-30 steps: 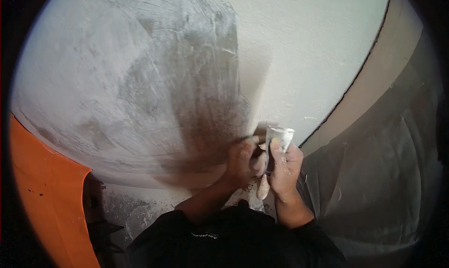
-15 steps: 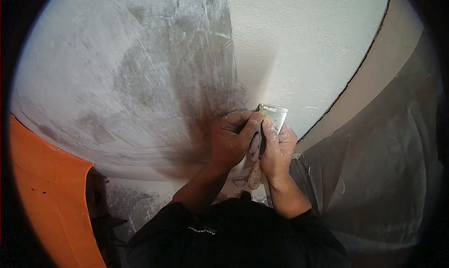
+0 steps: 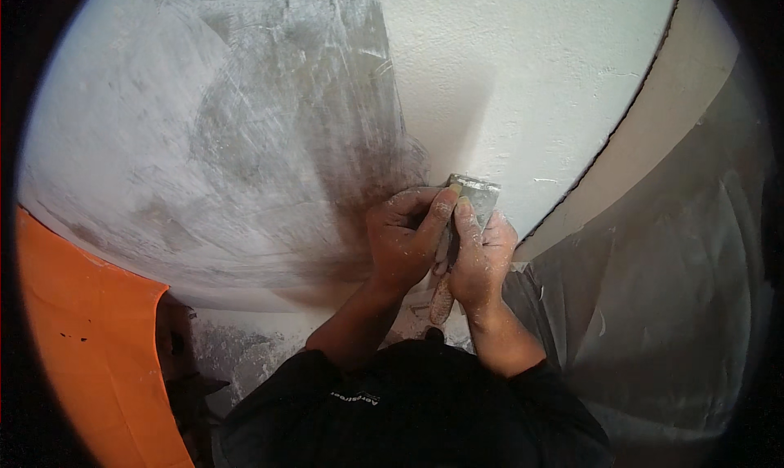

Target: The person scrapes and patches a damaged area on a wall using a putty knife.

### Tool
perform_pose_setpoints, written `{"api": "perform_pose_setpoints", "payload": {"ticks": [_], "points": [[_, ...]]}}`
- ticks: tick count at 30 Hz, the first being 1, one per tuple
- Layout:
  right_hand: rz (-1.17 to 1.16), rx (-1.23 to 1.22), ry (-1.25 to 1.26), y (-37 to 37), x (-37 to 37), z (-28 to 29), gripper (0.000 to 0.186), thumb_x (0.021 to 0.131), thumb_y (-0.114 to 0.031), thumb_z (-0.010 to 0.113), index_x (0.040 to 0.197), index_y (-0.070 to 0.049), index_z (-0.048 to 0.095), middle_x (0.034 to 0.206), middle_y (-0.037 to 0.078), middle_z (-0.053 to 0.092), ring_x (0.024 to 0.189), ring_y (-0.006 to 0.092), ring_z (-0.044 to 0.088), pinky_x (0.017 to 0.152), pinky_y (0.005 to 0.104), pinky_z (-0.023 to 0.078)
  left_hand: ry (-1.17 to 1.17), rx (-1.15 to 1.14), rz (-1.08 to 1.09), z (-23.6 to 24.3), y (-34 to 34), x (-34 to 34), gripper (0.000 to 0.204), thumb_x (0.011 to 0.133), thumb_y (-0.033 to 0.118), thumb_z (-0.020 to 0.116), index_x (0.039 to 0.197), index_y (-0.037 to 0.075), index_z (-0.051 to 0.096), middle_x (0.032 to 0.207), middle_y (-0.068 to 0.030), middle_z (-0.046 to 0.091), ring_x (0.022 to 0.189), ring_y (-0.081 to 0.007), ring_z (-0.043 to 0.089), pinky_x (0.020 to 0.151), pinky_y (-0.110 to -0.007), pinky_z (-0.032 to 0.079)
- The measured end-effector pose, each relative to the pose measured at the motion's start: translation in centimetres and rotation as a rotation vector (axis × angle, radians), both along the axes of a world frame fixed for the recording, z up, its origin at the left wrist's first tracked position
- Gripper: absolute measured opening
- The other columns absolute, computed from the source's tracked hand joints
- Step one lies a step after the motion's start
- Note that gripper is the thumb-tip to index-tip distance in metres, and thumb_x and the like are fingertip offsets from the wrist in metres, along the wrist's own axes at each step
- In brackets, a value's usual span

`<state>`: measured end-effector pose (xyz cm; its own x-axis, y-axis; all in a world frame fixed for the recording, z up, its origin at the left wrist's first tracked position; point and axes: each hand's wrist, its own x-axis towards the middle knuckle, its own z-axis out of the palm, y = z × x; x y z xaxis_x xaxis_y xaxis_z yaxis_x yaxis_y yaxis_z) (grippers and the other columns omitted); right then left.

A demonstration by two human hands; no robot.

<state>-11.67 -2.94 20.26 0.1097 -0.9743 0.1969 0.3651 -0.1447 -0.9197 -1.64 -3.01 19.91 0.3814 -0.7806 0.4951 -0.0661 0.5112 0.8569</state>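
Observation:
A putty knife (image 3: pixel 485 205) with a flat metal blade and a worn, speckled handle (image 3: pixel 442 299) is held between my two hands, just in front of the wall. My right hand (image 3: pixel 483 260) is closed around it, its thumb lying along the blade. With thumb and bent fingers, my left hand (image 3: pixel 404 235) pinches the blade's left side near the top edge. White dust and specks cover both hands. A pale strip of residue shows along the blade's top edge. The fingers behind the blade are partly hidden.
Ahead, the wall has a smeared grey area (image 3: pixel 286 117) on the left and a white coated area (image 3: pixel 555 68) on the right. A dark jagged gap bounds the white part. Orange sheeting (image 3: pixel 90 345) hangs at left, dark grey sheeting (image 3: pixel 653 305) at right. Below is a white-spattered surface (image 3: pixel 253 345).
The putty knife's blade has tilted, so its face looks darker and its top edge shows more residue. Both hands keep their hold, with only a slight shift. The view has moved a little.

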Motion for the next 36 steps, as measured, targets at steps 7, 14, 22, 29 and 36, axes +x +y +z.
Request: {"api": "perform_pose_setpoints", "payload": {"ticks": [7, 14, 22, 29, 36], "points": [[-0.048, -0.089, -0.041, -0.1, 0.4, -0.2, 0.017, 0.105, -0.013, 0.054, 0.098, 0.0, 0.062, 0.07, 0.0, 0.06, 0.054, 0.0044, 0.051, 0.046, 0.022, 0.04, 0.059, 0.05, -0.045, 0.3, 0.5, 0.1, 0.012, 0.094, 0.004, 0.071, 0.098, -0.006, 0.074, 0.074, -0.0035, 0.07, 0.062, -0.0042, 0.059, 0.051, -0.02, 0.044], [-0.193, -0.216, 0.146, 0.0, -1.3, -1.1, 0.018, 0.102, -0.01, 0.057, 0.109, 0.004, 0.065, 0.083, 0.007, 0.067, 0.065, 0.0114, 0.06, 0.056, 0.0289, 0.049, -0.047, 0.079, -0.125, 0.6, 0.2, -0.6, 0.01, 0.094, 0.005, 0.07, 0.098, -0.003, 0.075, 0.075, -0.003, 0.07, 0.062, -0.0038, 0.059, 0.052, -0.022, 0.045], [-0.329, -0.647, 0.76, -1.9, -6.0, 0.3, 0.039, 0.092, -0.019, 0.068, 0.124, 0.001, 0.06, 0.11, 0.021, 0.066, 0.09, 0.0382, 0.065, 0.081, 0.0463, 0.052, -0.24, -0.251, 0.098, 0.0, 1.3, 0.7, 0.031, 0.085, 0.007, 0.078, 0.114, 0.004, 0.072, 0.092, -0.0104, 0.074, 0.07, -0.01, 0.066, 0.061, -0.023, 0.055], [-0.283, -0.973, 1.087, -2.5, -7.4, 2.6, 0.041, 0.088, -0.028, 0.072, 0.117, -0.002, 0.059, 0.1, 0.016, 0.06, 0.09, 0.0353, 0.058, 0.076, 0.0444, 0.043, -0.867, -0.592, 0.025, 2.6, -0.8, 3.7, 0.039, 0.076, 0.0, 0.079, 0.114, 0.006, 0.071, 0.096, -0.0067, 0.072, 0.077, -0.0149, 0.069, 0.06, -0.028, 0.058], [-0.283, -1.024, 1.1, -2.0, -7.1, 3.5, 0.037, 0.085, -0.029, 0.075, 0.111, -0.005, 0.064, 0.09, 0.011, 0.057, 0.082, 0.0296, 0.056, 0.07, 0.0424, 0.041, -0.934, -0.699, 0.025, 2.3, -1.7, 4.7, 0.034, 0.076, -0.001, 0.077, 0.11, 0.006, 0.073, 0.093, -0.0064, 0.072, 0.076, -0.0175, 0.072, 0.063, -0.03, 0.061]]}}
